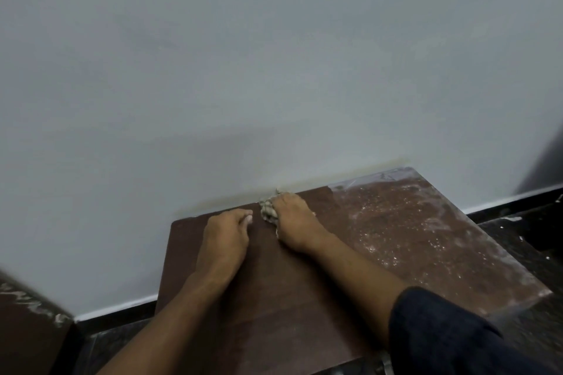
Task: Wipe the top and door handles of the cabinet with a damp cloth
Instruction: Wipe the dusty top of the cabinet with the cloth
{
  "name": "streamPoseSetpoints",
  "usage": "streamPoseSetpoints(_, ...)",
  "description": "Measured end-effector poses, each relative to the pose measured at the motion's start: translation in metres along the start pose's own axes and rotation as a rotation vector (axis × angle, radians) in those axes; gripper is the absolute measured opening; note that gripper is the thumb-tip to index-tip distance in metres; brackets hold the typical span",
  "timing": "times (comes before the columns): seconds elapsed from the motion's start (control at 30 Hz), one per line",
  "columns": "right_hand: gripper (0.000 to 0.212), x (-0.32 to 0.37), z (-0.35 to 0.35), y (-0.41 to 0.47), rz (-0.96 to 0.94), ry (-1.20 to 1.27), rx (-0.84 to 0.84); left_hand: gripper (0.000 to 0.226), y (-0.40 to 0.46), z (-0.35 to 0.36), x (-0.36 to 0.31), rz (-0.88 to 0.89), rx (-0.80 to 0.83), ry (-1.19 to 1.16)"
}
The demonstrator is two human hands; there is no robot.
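A dark brown cabinet top (274, 289) stands against a pale grey wall. Its left part looks dark and clean, while its right part (405, 222) carries whitish dust and specks. My right hand (294, 222) presses a crumpled grey cloth (268, 207) onto the top near the back edge by the wall. Just left of the cloth, my left hand (227, 237) rests flat on the top, fingers together, holding nothing. The cabinet's doors and handles are out of view.
The grey wall (274, 70) rises directly behind the cabinet, with a white and black skirting (511, 201) at its foot. Another brown piece of furniture with white smears (27, 323) stands at lower left. Dark speckled floor (518, 237) lies to the right.
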State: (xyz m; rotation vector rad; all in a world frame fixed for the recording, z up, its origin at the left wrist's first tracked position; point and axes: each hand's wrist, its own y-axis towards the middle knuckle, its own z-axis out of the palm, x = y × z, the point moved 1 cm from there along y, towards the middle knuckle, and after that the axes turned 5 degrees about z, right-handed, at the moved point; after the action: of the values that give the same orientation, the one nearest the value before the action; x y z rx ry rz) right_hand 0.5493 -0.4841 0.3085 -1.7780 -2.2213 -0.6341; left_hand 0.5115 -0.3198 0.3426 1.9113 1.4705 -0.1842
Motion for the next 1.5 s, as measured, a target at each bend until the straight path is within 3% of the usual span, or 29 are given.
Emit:
streamPoseSetpoints(0.13, 0.027, 0.020, 0.011, -0.047, -0.279, 0.097, 0.120, 0.005, 0.006, -0.002, -0.002, -0.068, 0.034, -0.058)
streamPoseSetpoints(0.2, 0.034, 0.004, -0.002, -0.046, -0.324, 0.107, 0.129, 0.014, 0.009, 0.000, -0.003, -0.110, 0.058, -0.079)
streamPoseSetpoints(0.3, 0.043, -0.032, -0.016, -0.013, -0.092, 0.068, 0.050, 0.044, 0.006, 0.001, -0.006, -0.111, 0.015, -0.061)
streamPoseSetpoints(0.37, 0.045, -0.038, -0.018, 0.007, 0.060, -0.017, 0.035, 0.053, 0.005, -0.001, -0.007, -0.091, -0.019, -0.011)
streamPoseSetpoints(0.43, 0.044, -0.025, -0.010, 0.008, 0.089, -0.021, 0.018, 0.046, 0.009, -0.001, -0.008, -0.079, -0.011, 0.029)
streamPoseSetpoints(0.63, 0.039, -0.001, 0.002, -0.045, -0.229, 0.080, 0.110, 0.038, 0.034, 0.015, -0.013, -0.063, 0.154, 0.094)
streamPoseSetpoints(0.73, 0.041, -0.026, -0.014, -0.017, -0.176, 0.053, 0.047, 0.036, 0.037, 0.027, -0.011, -0.026, 0.190, 0.105)
streamPoseSetpoints(0.83, 0.041, -0.041, -0.015, 0.017, 0.045, -0.038, 0.013, 0.018, 0.034, 0.033, 0.002, -0.038, 0.255, 0.065)
streamPoseSetpoints(0.9, 0.041, -0.036, -0.006, 0.017, 0.068, -0.076, 0.007, 0.014, 0.033, 0.038, 0.009, -0.058, 0.319, 0.008)
streamPoseSetpoints(1.03, 0.042, -0.020, 0.004, -0.026, -0.184, -0.001, 0.081, 0.015, 0.037, 0.041, 0.013, -0.081, 0.158, -0.103)
streamPoseSetpoints(1.1, 0.042, -0.023, -0.004, -0.034, -0.250, 0.034, 0.139, 0.015, 0.042, 0.039, 0.016, -0.088, 0.151, -0.152)
streamPoseSetpoints(1.2, 0.036, -0.036, -0.010, -0.006, -0.116, 0.044, 0.044, 0.014, 0.044, 0.033, 0.022, -0.069, 0.238, -0.124)
streamPoseSetpoints(1.27, 0.041, -0.027, -0.008, 0.012, 0.002, -0.023, 0.015, 0.015, 0.043, 0.030, 0.023, -0.020, 0.198, -0.085)
streamPoseSetpoints(1.4, 0.016, 0.027, 0.014, -0.012, -0.150, 0.104, 0.082, 0.017, 0.044, 0.029, 0.025, 0.014, 0.086, -0.096)
streamPoseSetpoints(1.5, 0.019, 0.034, 0.015, -0.025, -0.235, 0.193, 0.194, 0.019, 0.041, 0.031, 0.023, 0.031, 0.044, -0.151)
